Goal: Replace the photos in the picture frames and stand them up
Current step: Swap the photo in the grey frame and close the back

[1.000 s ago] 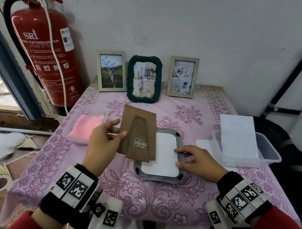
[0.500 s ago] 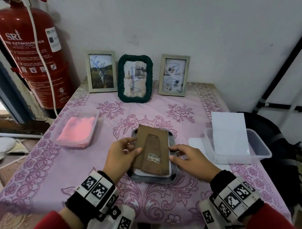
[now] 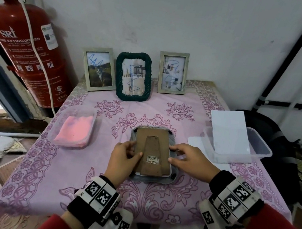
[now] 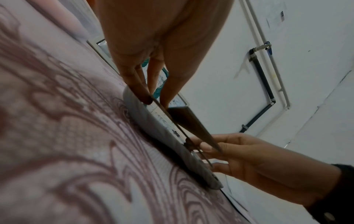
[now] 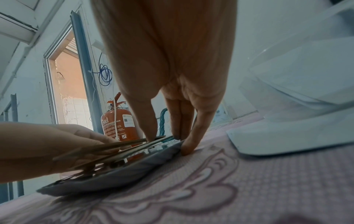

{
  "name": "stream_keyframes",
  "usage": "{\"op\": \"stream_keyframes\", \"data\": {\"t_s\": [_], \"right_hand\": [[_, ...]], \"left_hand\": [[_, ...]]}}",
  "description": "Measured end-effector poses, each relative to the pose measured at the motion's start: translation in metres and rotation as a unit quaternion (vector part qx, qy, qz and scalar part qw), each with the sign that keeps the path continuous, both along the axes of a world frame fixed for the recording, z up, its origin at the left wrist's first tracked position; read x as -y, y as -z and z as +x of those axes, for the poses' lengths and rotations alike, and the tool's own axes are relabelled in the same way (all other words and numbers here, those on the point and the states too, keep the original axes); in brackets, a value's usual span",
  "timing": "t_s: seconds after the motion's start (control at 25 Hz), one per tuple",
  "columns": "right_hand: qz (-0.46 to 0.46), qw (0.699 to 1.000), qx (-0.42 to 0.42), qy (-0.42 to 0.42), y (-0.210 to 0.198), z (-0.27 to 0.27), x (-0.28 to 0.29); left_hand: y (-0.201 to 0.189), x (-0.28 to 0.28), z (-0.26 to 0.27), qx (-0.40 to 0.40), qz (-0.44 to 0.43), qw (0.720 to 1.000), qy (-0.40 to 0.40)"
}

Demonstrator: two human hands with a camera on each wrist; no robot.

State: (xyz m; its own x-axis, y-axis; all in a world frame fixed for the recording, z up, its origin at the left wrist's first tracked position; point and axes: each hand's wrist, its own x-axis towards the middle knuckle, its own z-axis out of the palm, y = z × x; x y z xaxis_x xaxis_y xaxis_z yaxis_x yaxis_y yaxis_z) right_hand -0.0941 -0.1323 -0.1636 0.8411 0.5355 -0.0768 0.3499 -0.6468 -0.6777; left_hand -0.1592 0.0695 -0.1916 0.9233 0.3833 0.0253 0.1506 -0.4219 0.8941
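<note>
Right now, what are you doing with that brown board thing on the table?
A person is putting a picture frame back together. The grey frame lies face down on the pink tablecloth. The left hand pinches the brown backing board by its left edge and lowers it over the white photo paper. The right hand steadies the frame's right side with straight fingers. The board is not flat yet. Three finished frames already stand by the wall.

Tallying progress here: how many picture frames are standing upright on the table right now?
3, all along the back edge by the wall: silver frame on the left, green braided frame in the middle, another silver frame on the right. None appear hidden.
</note>
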Motion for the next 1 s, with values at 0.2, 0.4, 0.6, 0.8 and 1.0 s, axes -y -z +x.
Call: {"op": "stream_keyframes", "data": {"t_s": [0.2,0.4,0.6,0.8,1.0], "right_hand": [[0.001,1.0,-0.006,0.009,0.002,-0.001,-0.003],[0.003,1.0,-0.006,0.011,0.004,-0.002,-0.003],[0.022,1.0,-0.017,0.007,0.003,-0.001,0.001],[0.031,0.999,-0.011,0.003,0.006,0.0,0.001],[0.027,1.0,-0.009,-0.007,0.008,0.001,-0.001]], "left_hand": [[0.003,0.005,0.006,-0.008,0.021,1.0,-0.019],[0.005,0.006,0.007,-0.007,0.043,0.999,-0.02],[0.004,0.008,0.006,-0.02,0.084,0.996,-0.003],[0.0,0.006,0.004,-0.056,0.182,0.981,-0.045],[0.0,-0.006,0.003,-0.067,0.132,0.989,0.017]]}}
